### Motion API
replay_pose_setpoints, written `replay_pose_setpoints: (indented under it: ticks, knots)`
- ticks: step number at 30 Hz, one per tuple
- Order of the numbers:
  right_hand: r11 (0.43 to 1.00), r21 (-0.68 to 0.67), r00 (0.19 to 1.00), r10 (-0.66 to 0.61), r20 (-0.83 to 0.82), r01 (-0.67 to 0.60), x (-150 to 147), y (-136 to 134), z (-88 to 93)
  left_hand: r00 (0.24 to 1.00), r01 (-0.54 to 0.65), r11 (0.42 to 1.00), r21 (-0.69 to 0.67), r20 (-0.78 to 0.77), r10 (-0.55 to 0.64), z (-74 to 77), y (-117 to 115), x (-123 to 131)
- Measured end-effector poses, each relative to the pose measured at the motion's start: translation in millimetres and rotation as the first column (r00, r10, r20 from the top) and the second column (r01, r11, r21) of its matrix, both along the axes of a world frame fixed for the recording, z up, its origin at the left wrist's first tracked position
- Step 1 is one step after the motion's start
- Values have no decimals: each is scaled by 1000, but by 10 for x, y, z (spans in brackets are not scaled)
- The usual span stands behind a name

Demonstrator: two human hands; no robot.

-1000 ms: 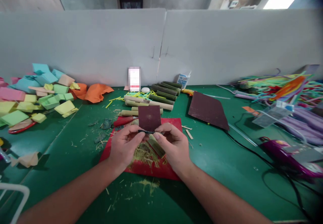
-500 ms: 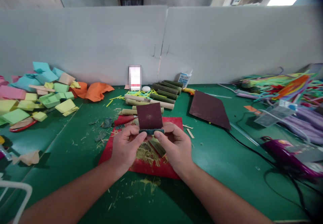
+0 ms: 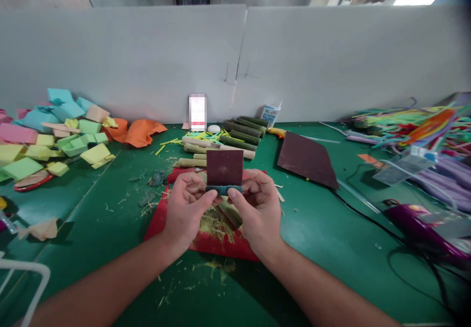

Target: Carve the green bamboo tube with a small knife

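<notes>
Both my hands hold up a small square of dark maroon sandpaper (image 3: 224, 168) over a red mat (image 3: 209, 241). My left hand (image 3: 186, 208) pinches its lower left edge and my right hand (image 3: 257, 206) pinches the lower right. The bottom edge of the sandpaper is folded up, and its dark teal back shows as a strip between my thumbs. Yellowish shavings (image 3: 215, 221) and a green bamboo piece (image 3: 230, 215) lie on the mat under my hands.
Green and pale bamboo sticks (image 3: 228, 140) lie behind the mat. A larger sandpaper sheet (image 3: 307, 159) rests to the right. Coloured paper pieces (image 3: 55, 135) are piled at left, pipe cleaners (image 3: 412, 125) and a purple tool (image 3: 423, 226) with black cable at right. A grey partition (image 3: 235, 62) closes the back.
My hands have risen a little with the sandpaper. Its bottom edge has been folded up further, so a teal strip shows where only a thin dark line was.
</notes>
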State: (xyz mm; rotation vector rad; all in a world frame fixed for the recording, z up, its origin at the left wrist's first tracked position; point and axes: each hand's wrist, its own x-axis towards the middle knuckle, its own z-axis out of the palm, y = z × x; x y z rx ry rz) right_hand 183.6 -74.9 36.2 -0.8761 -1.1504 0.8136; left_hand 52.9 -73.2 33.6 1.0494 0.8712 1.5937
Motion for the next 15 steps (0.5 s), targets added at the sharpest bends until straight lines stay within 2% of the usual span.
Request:
replay_pose_setpoints:
  ticks: [2, 6, 10, 15]
  knots:
    - [1000, -10, 1000, -15, -3, 15, 10, 2, 2, 998, 70, 997, -32, 12, -69, 2, 25, -2]
    - [999, -40, 1000, 22, -10, -22, 14, 3, 6, 963, 214, 965, -150, -133, -235, -16, 49, -35]
    - [997, -43, 998, 64, 1, -64, 13, 5, 7, 951, 178, 968, -179, -220, -216, -51, 39, -51]
    - [998, -38, 998, 59, 19, -58, 19, 9, 15, 961, 181, 968, -175, -178, -212, -57, 27, -35]
